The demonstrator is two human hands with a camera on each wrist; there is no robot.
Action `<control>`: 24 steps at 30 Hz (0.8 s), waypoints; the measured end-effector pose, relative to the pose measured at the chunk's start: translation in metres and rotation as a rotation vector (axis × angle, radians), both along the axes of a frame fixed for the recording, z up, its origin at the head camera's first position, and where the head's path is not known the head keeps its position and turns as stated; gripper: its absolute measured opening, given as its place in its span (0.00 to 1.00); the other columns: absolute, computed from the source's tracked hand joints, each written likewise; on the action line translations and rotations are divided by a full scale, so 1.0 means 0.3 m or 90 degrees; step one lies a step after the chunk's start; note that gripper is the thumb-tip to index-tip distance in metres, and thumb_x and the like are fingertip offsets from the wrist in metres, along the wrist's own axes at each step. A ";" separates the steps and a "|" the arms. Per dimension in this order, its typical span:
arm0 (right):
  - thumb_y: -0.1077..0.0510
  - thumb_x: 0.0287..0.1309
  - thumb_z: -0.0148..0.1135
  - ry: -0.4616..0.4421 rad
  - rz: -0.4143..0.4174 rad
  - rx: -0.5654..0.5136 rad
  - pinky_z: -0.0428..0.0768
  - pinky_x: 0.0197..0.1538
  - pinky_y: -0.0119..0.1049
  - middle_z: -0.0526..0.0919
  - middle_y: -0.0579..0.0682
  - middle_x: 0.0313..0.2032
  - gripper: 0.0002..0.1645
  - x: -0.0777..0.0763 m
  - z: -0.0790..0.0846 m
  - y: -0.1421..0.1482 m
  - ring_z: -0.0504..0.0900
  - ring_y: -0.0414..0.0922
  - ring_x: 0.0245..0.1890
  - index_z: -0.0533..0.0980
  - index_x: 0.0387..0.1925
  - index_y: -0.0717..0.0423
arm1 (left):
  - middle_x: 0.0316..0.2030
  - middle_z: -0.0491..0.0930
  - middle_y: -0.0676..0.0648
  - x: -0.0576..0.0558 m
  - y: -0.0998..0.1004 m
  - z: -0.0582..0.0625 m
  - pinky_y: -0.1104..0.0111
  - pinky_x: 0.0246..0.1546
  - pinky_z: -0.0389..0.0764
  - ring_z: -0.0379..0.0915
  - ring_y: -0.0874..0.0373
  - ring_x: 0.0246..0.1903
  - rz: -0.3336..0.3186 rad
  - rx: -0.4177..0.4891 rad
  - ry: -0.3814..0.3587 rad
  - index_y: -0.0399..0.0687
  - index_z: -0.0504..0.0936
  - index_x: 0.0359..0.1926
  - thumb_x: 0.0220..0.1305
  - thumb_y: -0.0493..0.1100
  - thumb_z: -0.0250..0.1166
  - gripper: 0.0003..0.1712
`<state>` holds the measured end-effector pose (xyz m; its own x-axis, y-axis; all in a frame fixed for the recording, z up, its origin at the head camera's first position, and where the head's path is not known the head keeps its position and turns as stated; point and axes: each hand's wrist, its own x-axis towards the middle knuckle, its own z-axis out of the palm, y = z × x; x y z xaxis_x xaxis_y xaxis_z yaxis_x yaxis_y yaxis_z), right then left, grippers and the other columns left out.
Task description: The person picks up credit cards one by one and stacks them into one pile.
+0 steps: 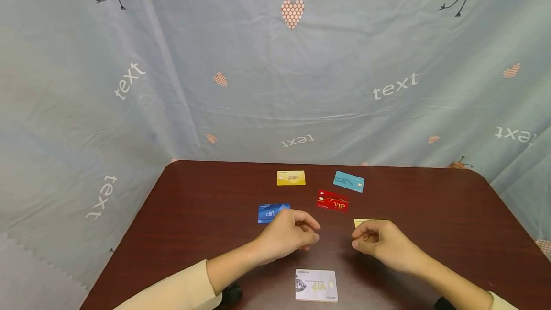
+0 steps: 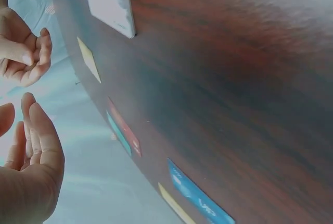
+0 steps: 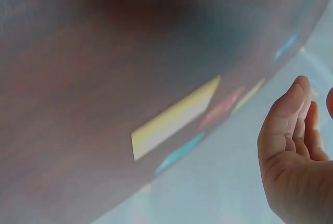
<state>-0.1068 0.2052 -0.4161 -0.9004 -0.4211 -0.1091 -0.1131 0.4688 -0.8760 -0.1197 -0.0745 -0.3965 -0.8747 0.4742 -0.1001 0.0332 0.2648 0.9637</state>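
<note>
My left hand [image 1: 287, 234] hovers over the dark red-brown table, its fingers loosely bent and nothing between them. It overlaps the lower right of a blue VIP card [image 1: 268, 214] in the head view. Facing it from the right, my right hand [image 1: 387, 245] is also relaxed and holds nothing. Behind that hand lies a gold card [image 1: 359, 221], mostly hidden in the head view but whole in the right wrist view [image 3: 177, 117]. A white VIP card [image 1: 316, 291], thick-edged like a small stack, lies nearest me, between the forearms.
Farther back on the table [image 1: 206, 190] lie a red VIP card [image 1: 332, 202], a yellow card [image 1: 291, 178] and a teal VIP card [image 1: 349, 182], all flat and apart. A light blue printed curtain [image 1: 258, 109] hangs beyond the table's far edge and along the left.
</note>
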 end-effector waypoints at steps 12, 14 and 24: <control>0.57 0.64 0.72 0.011 -0.067 0.026 0.83 0.38 0.36 0.86 0.52 0.38 0.15 -0.044 0.080 0.052 0.82 0.50 0.38 0.83 0.47 0.62 | 0.30 0.82 0.50 -0.054 0.100 0.037 0.71 0.24 0.75 0.77 0.57 0.24 -0.010 0.002 0.055 0.40 0.87 0.45 0.60 0.35 0.73 0.12; 0.56 0.64 0.72 0.007 -0.080 0.031 0.83 0.38 0.37 0.85 0.51 0.39 0.15 -0.050 0.081 0.062 0.82 0.50 0.39 0.83 0.48 0.61 | 0.30 0.82 0.51 -0.063 0.115 0.040 0.72 0.24 0.75 0.76 0.60 0.23 -0.007 -0.001 0.061 0.41 0.87 0.45 0.60 0.35 0.73 0.12; 0.55 0.67 0.71 -0.010 -0.114 0.027 0.85 0.41 0.40 0.86 0.55 0.44 0.20 -0.065 0.077 0.130 0.85 0.54 0.44 0.80 0.53 0.63 | 0.31 0.83 0.52 -0.113 0.170 0.051 0.70 0.26 0.78 0.82 0.52 0.28 -0.002 -0.008 0.070 0.43 0.88 0.45 0.60 0.36 0.74 0.11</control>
<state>-0.1262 0.2442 -0.3930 -0.9588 -0.2482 -0.1383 -0.0103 0.5168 -0.8560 -0.1535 -0.0234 -0.3811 -0.8789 0.4769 -0.0104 0.1389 0.2768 0.9508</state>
